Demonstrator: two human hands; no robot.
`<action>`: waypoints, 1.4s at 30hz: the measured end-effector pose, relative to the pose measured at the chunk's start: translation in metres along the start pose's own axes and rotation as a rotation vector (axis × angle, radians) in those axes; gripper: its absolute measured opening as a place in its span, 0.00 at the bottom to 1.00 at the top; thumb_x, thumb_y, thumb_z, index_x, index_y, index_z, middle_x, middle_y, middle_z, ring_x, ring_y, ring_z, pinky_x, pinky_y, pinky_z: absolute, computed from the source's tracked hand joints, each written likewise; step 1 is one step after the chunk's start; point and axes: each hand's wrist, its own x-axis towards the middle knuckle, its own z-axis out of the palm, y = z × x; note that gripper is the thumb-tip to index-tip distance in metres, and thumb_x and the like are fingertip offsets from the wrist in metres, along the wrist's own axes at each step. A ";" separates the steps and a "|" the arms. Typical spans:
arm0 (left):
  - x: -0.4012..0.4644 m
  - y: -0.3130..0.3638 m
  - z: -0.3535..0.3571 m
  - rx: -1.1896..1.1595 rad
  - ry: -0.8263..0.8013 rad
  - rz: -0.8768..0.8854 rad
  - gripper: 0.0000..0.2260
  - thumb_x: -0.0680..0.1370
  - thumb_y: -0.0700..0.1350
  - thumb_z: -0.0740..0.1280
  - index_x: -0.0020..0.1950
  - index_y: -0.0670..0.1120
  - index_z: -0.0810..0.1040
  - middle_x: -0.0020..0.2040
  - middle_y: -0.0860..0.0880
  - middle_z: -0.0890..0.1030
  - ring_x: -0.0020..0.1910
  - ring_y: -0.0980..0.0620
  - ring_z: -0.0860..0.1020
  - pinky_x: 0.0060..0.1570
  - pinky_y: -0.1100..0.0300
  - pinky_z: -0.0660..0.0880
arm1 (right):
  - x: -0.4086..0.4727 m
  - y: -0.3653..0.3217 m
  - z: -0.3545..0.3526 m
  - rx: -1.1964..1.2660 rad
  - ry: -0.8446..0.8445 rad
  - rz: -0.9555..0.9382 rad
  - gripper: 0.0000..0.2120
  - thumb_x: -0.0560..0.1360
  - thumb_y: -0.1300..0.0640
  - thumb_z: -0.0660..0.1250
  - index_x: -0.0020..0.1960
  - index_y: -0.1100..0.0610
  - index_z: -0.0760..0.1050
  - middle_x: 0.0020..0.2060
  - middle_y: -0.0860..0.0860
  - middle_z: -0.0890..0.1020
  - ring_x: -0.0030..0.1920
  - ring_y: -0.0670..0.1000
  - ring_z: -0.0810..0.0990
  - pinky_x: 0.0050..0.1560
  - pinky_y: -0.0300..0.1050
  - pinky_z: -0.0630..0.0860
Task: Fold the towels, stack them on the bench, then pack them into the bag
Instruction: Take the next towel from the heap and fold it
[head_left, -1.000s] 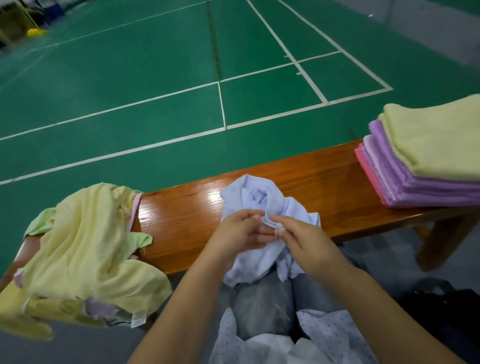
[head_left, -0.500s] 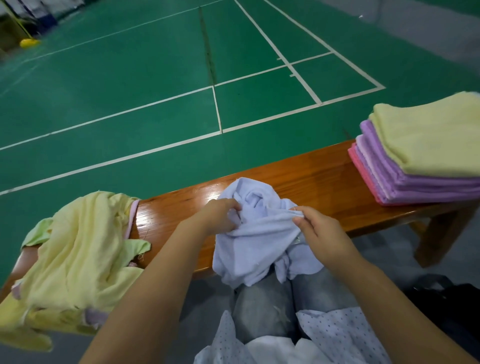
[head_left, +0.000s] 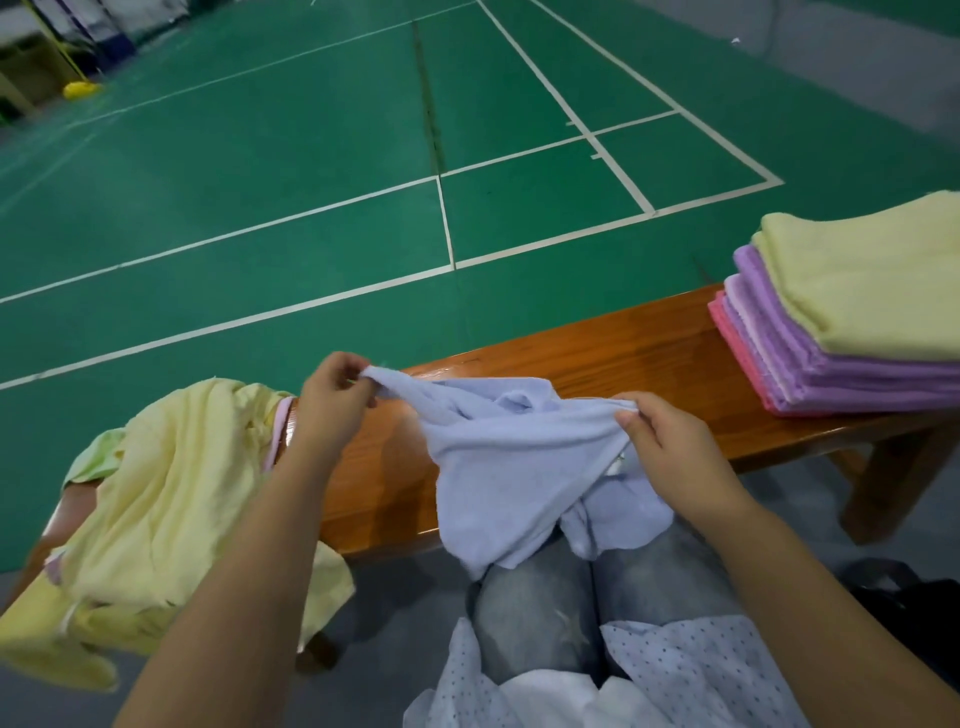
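A crumpled light-blue towel (head_left: 514, 457) hangs over the front edge of the wooden bench (head_left: 649, 343) and onto my knees. My left hand (head_left: 332, 400) pinches one end of its upper edge, and my right hand (head_left: 670, 441) pinches the other end, so the edge is drawn out between them. A heap of unfolded yellow towels (head_left: 156, 509) lies on the bench's left end. A folded stack (head_left: 852, 312) sits on the right end, yellow on top, purple beneath, pink at the bottom. Part of a black bag (head_left: 914, 613) shows on the floor at the lower right.
Beyond the bench lies a green court floor (head_left: 311, 156) with white lines. The bench leg (head_left: 883, 483) stands at the right. My jeans-clad knees (head_left: 597, 592) are just in front of the bench.
My hands have moved apart along the light-blue towel's edge, from touching at its middle to holding its two ends, stretching the edge out and lifting it a little.
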 end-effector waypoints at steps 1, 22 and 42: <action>0.003 -0.005 -0.007 -0.035 0.048 -0.014 0.12 0.76 0.31 0.61 0.42 0.48 0.73 0.36 0.46 0.76 0.30 0.53 0.73 0.33 0.60 0.69 | 0.003 -0.001 -0.001 -0.005 0.002 -0.007 0.10 0.81 0.56 0.58 0.57 0.55 0.76 0.49 0.49 0.81 0.50 0.50 0.77 0.48 0.45 0.72; -0.007 -0.048 -0.060 0.975 -0.463 0.148 0.08 0.78 0.45 0.66 0.53 0.45 0.81 0.51 0.48 0.82 0.48 0.48 0.77 0.47 0.56 0.73 | 0.032 -0.001 -0.015 -0.236 -0.048 -0.040 0.15 0.81 0.56 0.58 0.66 0.57 0.73 0.52 0.51 0.71 0.53 0.50 0.71 0.53 0.41 0.64; 0.020 0.177 -0.180 0.669 0.328 0.468 0.05 0.75 0.41 0.71 0.47 0.40 0.84 0.46 0.42 0.83 0.46 0.44 0.79 0.46 0.57 0.70 | 0.107 -0.189 -0.152 -0.233 0.438 -0.560 0.14 0.80 0.59 0.60 0.61 0.64 0.77 0.56 0.63 0.78 0.58 0.60 0.74 0.56 0.44 0.66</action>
